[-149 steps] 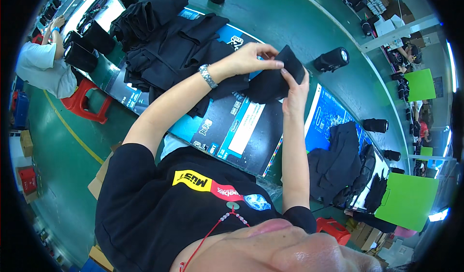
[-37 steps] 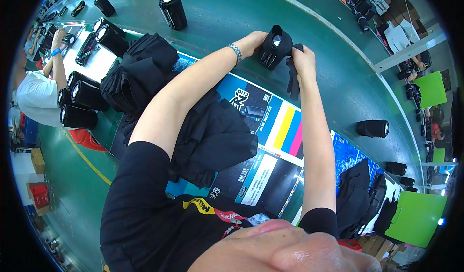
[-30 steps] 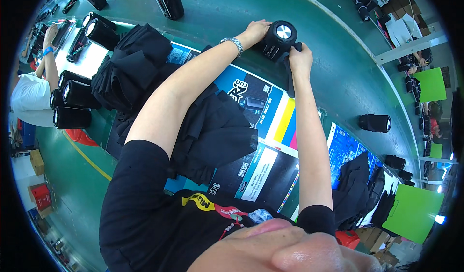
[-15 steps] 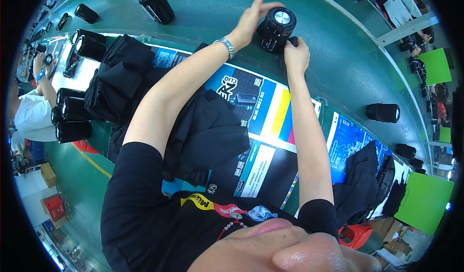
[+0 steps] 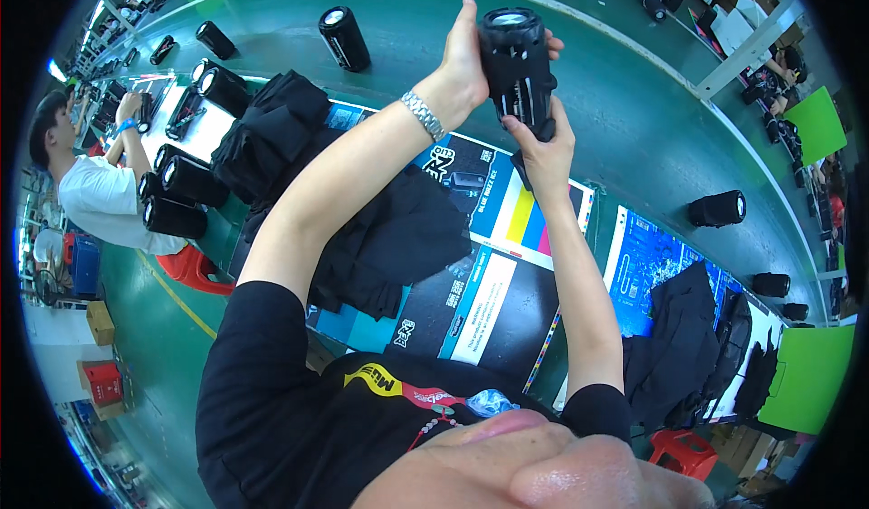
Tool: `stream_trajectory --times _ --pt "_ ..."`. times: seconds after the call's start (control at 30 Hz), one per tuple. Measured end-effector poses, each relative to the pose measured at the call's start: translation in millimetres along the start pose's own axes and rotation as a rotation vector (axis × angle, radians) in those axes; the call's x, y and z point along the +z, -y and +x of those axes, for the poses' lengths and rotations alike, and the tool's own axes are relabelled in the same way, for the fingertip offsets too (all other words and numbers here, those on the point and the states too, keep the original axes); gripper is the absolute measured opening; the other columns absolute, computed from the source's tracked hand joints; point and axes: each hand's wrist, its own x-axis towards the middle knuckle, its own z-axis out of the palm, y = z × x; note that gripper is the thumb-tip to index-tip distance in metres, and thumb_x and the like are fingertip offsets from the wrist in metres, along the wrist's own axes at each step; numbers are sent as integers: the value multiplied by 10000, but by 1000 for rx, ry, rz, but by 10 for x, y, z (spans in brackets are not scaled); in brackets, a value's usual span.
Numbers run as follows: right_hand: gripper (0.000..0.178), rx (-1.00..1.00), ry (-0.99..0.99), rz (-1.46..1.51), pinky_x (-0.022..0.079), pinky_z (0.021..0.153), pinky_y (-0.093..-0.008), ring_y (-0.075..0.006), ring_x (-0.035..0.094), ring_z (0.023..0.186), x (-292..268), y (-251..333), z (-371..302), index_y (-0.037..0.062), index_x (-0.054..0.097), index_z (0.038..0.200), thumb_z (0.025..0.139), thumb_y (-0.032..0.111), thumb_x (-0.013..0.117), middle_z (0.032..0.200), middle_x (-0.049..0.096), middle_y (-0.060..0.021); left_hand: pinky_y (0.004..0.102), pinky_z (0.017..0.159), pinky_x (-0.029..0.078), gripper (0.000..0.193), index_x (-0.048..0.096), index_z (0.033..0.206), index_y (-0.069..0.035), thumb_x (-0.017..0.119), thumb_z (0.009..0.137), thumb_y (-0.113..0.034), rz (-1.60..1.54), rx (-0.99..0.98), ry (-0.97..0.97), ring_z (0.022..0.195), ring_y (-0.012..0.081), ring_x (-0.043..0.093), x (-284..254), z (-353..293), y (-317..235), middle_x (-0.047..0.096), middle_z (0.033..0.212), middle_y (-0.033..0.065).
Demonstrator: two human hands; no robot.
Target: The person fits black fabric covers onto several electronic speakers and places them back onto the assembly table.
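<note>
A: What does the left hand point(image 5: 463, 73) do?

B: It is closed around the upper part of a black cylinder speaker point(image 5: 518, 66), with the fingers curled behind it and the thumb side toward the camera. The right hand point(image 5: 541, 152) grips the same speaker from below, and its fingers press on the lower end, where a bit of black fabric hangs out.

A: Where is the speaker, on the belt?

B: No, it is held up in the air, above the green conveyor point(image 5: 625, 120) and just beyond the printed flat cartons point(image 5: 507, 265) that lie in front of the person. It stands almost upright, one round end toward the top.

A: Which step is this, in your opinion?

B: It seems the speaker goes into a black cloth pouch, or the pouch is being closed at the bottom. I cannot tell how far the cloth covers it.

A: And the next move?

B: Probably both hands must keep a firm hold while the right one pulls the fabric tight. More black pouches point(image 5: 272, 133) are piled to the left, and other speakers point(image 5: 344, 38) lie apart on the belt. A co-worker in a white shirt point(image 5: 95, 206) sits at far left.
</note>
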Motion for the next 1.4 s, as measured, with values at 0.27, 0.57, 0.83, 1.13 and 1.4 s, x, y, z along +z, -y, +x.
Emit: stream_trajectory --times 0.27,0.57,0.83,1.13,1.4 --pt "454 246 110 232 430 508 -235 -89 538 555 -102 473 -314 -22 615 920 868 428 649 691 590 -22 455 874 513 689 570 1114 52 130 941 -449 -109 -83 -9 945 338 620 177 -375 112 627 1042 242" --pt "430 211 -35 25 438 535 -228 -90 568 572 -250 452 -416 -33 634 911 847 390 681 678 599 -31 442 814 527 636 573 1105 34 128 932 -387 -172 -32 -255 902 323 629 328 -376 410 633 1000 235" --pt "382 40 -225 -150 468 609 -274 -115 568 625 -663 311 -96 -38 643 916 791 306 751 725 641 -71 461 939 461 569 544 1165 7 204 970 -406 -216 -32 -413 1045 330 592 10 73 845 618 1101 206" --pt "605 -294 35 -843 486 843 -383 -278 561 1024 -1081 22 606 42 599 1097 588 262 840 1067 616 -99 263 797 393 443 580 1209 -45 563 930 -389 542 42 -345 878 97 493 -321 363 687 616 1136 37" --pt "594 -300 -8 -713 479 889 -397 -289 550 1083 -1030 -258 541 78 610 1125 631 318 838 1130 588 -103 203 607 388 382 682 1085 -62 624 885 -383 1101 -2 59 697 71 460 -182 940 570 624 868 -4"
